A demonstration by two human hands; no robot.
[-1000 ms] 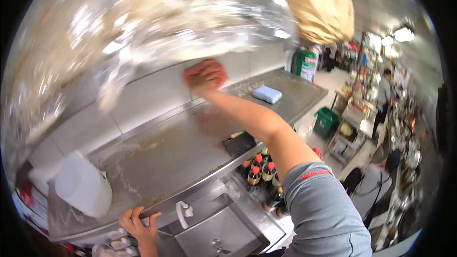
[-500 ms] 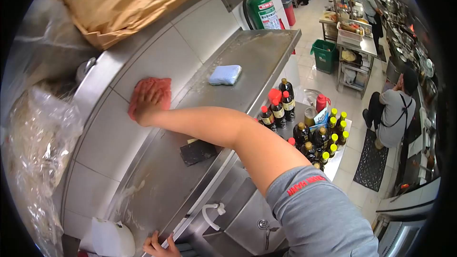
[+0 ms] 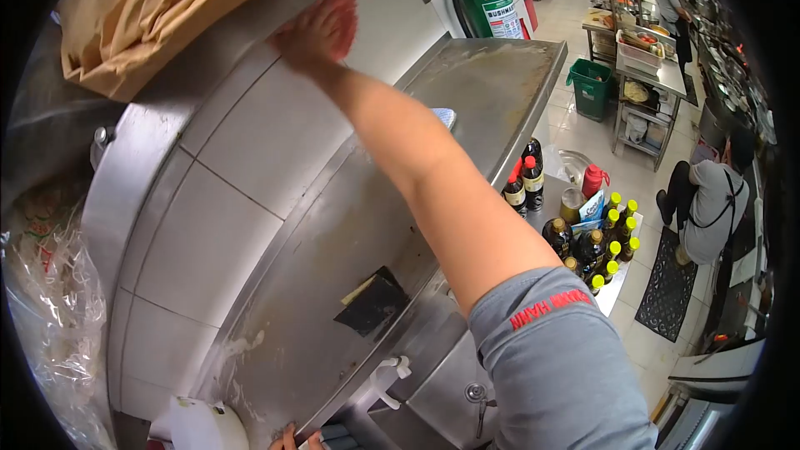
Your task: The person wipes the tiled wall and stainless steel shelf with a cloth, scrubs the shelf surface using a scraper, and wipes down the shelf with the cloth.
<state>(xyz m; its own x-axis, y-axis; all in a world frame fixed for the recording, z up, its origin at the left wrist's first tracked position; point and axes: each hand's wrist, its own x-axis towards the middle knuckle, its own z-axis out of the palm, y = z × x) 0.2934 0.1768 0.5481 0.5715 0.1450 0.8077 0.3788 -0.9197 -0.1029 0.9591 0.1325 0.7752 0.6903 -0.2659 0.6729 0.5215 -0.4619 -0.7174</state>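
Observation:
High on the white tiled wall (image 3: 225,225), my right hand (image 3: 307,37) presses a red cloth (image 3: 340,25), just under the overhead shelf. Only some fingers of my left hand (image 3: 293,440) show, at the front edge of the steel counter (image 3: 308,283) near the bottom of the view; whether they hold anything is hidden. On the counter lies a black pad with a yellowish edge (image 3: 372,303). A blue and white sponge (image 3: 445,118) is mostly hidden behind my right forearm. A white container (image 3: 207,427) stands at the counter's near end.
Below the counter are a sink (image 3: 450,383) with a white tap (image 3: 387,382) and several sauce bottles (image 3: 612,250). Beyond stand a green fire extinguisher (image 3: 492,4) and a green bin (image 3: 589,87). A person squats (image 3: 708,208) on the right. A paper bag (image 3: 158,17) is overhead.
My right hand has moved the red cloth up and to the right along the wall. The sponge has become mostly covered by my forearm, and less of my left hand shows.

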